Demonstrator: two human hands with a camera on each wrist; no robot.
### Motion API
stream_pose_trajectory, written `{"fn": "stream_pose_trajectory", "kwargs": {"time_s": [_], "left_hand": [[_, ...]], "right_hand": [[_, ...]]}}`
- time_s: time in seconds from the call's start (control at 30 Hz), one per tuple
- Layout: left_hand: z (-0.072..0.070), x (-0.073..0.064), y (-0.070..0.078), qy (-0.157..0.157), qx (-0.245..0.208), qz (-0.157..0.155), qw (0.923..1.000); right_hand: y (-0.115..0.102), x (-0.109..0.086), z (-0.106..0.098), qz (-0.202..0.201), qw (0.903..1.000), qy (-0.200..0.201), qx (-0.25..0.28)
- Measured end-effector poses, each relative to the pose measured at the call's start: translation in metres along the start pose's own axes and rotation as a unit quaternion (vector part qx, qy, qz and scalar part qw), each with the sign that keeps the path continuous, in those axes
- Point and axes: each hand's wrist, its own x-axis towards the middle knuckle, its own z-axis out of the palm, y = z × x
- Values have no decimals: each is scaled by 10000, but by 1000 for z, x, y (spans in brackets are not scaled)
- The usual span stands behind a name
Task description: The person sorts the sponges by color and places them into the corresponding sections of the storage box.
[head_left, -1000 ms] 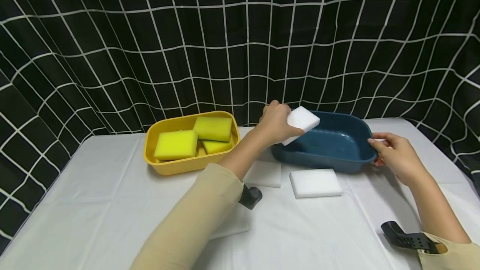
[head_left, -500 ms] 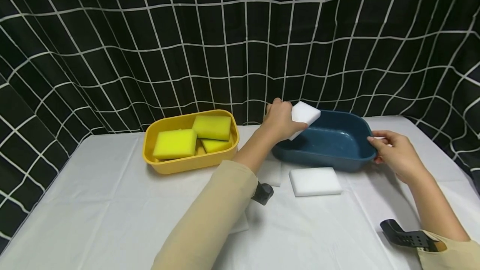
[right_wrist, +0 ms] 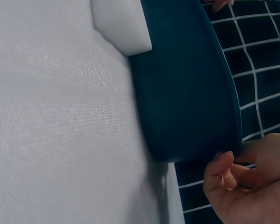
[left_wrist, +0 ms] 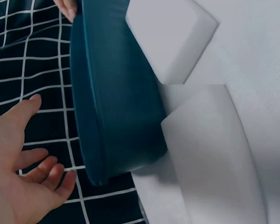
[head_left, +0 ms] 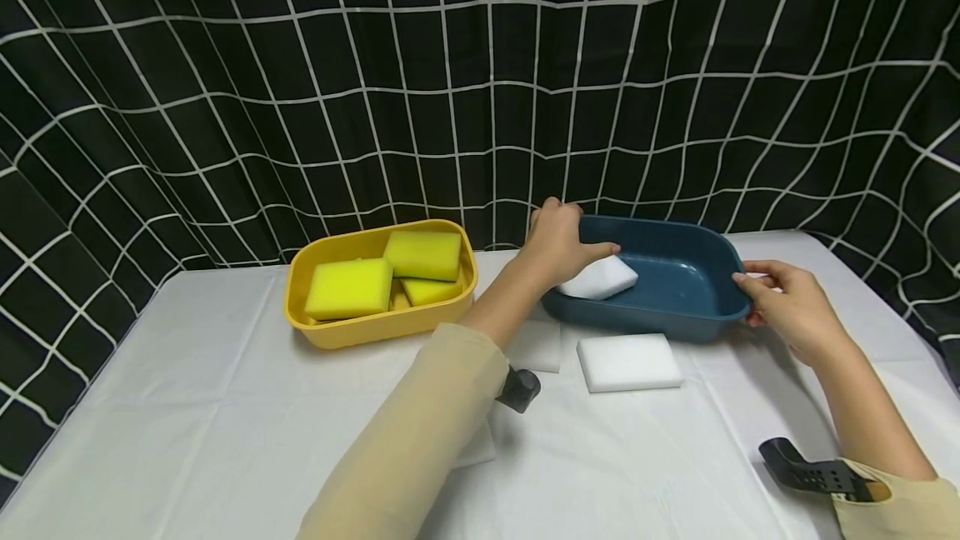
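Over the left end of the blue bin [head_left: 678,325], my left hand [head_left: 558,248] holds nothing, its thumb and fingers spread apart in the left wrist view. Just below it, a white sponge [head_left: 602,278] lies inside the bin, partly hidden by the hand. My right hand [head_left: 797,307] pinches the bin's rim at its right end between thumb and fingers. In front of the bin a white sponge [head_left: 630,363] lies flat on the white cloth. Beside it is another white sponge [head_left: 542,346], partly covered by the left forearm.
A yellow bin [head_left: 382,330] with several yellow sponges [head_left: 350,288] stands left of the blue one. A further white piece [head_left: 477,447] shows from under the left sleeve. Behind the table hangs a black curtain [head_left: 480,90] with a white grid.
My left hand moved slightly right over the blue bin and let go of the white sponge, which dropped inside. The right hand has kept its grip on the rim.
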Motion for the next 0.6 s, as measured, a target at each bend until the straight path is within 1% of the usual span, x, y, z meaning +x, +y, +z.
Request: {"fn": "stream_pose_trajectory", "kwargs": {"time_s": [0.23, 0.47, 0.6], "left_hand": [[-2, -8, -5, 71, -471, 236, 9986], [-4, -17, -9, 52, -848, 501, 9951], [-5, -23, -11, 60, -1073, 563, 9926]], "right_hand": [[-1, 0, 0, -17, 10000, 0, 11], [-1, -1, 0, -68, 10000, 25, 35], [0, -1, 0, -67, 10000, 37, 15]]}}
